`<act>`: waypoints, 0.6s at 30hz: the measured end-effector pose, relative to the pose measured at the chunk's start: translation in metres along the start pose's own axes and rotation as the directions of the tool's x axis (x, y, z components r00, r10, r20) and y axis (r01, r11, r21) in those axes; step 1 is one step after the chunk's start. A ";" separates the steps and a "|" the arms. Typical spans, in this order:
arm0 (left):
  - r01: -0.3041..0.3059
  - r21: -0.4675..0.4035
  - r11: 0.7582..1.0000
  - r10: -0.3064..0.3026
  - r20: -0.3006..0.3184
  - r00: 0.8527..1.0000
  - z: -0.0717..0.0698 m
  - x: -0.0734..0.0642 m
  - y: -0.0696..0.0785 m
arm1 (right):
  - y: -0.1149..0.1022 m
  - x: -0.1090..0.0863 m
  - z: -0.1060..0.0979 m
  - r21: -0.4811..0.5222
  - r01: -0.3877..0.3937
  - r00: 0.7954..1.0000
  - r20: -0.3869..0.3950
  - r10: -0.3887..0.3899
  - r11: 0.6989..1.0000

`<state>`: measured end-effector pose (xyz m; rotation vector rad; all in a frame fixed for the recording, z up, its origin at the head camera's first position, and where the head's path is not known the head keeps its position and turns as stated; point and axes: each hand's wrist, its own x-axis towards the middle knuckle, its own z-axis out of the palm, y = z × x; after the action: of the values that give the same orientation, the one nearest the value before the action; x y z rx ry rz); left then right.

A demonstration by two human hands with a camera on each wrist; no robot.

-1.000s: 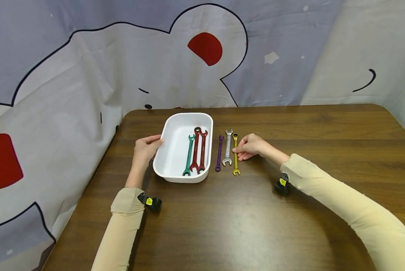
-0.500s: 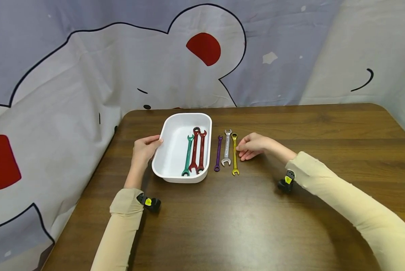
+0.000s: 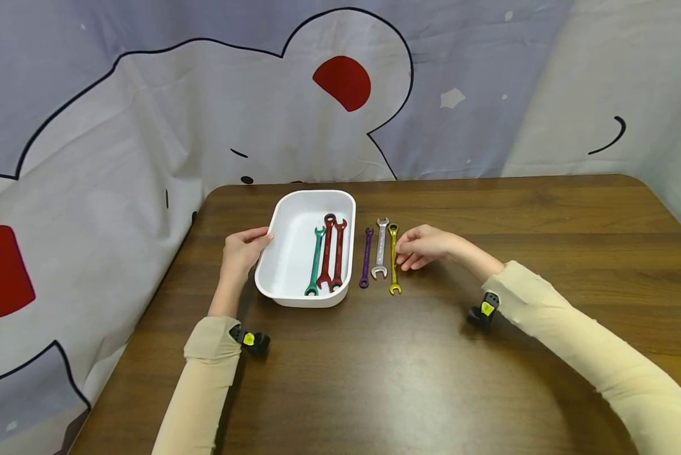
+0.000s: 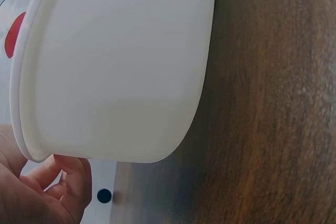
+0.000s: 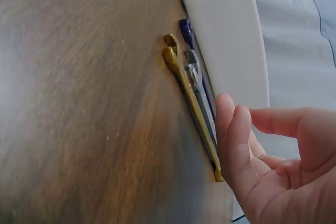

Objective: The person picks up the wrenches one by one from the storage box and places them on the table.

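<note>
A white plastic tub (image 3: 283,278) stands on the table, holding a green wrench (image 3: 315,260) and two red wrenches (image 3: 326,253), (image 3: 338,256). My left hand (image 3: 242,254) grips the tub's left rim, thumb on top and fingers curled beneath, as the left wrist view also shows. To the tub's right a purple wrench (image 3: 366,259), a silver wrench (image 3: 380,248) and a yellow wrench (image 3: 394,259) lie side by side. Beside the yellow one is my right hand (image 3: 422,247), fingers loosely bent, holding nothing; whether a fingertip touches that wrench I cannot tell.
The brown wooden table (image 3: 408,379) stretches to the front and right. A printed cloth (image 3: 460,95) hangs behind its back edge. Each sleeve cuff carries a small black wrist camera (image 3: 256,342).
My right hand has drawn back slightly to the right from the yellow wrench, where its fingertips overlapped the handle. The left hand and tub stay in place.
</note>
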<state>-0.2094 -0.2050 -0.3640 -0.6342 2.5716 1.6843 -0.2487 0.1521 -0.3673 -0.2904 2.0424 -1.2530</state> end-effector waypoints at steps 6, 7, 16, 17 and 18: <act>0.004 0.005 1.000 -0.004 0.000 1.000 0.000 0.000 0.001 | -0.003 -0.002 0.004 0.019 0.035 0.999 0.000 -0.035 0.999; 0.006 0.005 1.000 -0.006 0.001 1.000 0.000 -0.001 0.001 | -0.004 -0.002 0.005 0.022 0.038 0.999 0.000 -0.038 0.999; 0.009 0.001 1.000 -0.009 0.005 1.000 0.000 -0.001 0.001 | -0.013 -0.006 0.010 0.038 0.076 0.997 -0.023 -0.075 0.996; 0.008 -0.001 1.000 -0.008 0.005 1.000 0.000 -0.001 0.001 | -0.014 -0.006 0.011 0.035 0.083 0.996 -0.025 -0.082 0.996; 0.010 0.000 1.000 -0.010 0.005 1.000 0.000 -0.001 0.001 | -0.015 -0.006 0.011 0.031 0.089 0.996 -0.026 -0.088 0.996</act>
<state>-0.2089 -0.2045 -0.3628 -0.6405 2.5611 1.6807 -0.2393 0.1399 -0.3549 -0.3559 2.0473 -1.3483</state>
